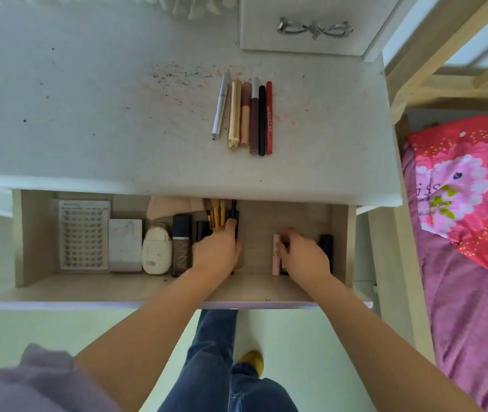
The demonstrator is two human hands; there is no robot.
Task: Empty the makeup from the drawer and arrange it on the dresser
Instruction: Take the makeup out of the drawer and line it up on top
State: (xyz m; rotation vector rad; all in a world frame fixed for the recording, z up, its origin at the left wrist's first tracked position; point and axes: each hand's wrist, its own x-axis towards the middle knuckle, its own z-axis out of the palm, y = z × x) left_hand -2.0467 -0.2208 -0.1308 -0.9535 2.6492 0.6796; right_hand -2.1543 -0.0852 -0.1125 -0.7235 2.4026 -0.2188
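Inside the open wooden drawer (37, 233), left hand (216, 251) grips gold-handled brushes (216, 215); right hand (305, 257), fingers curled, pinches pink tube (275, 254). Lift both straight up.

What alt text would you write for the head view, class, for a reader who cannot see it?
Both hands reach into an open drawer: the left hand grips brushes, the right hand is at a pink tube. Six makeup sticks lie side by side on the dresser above.
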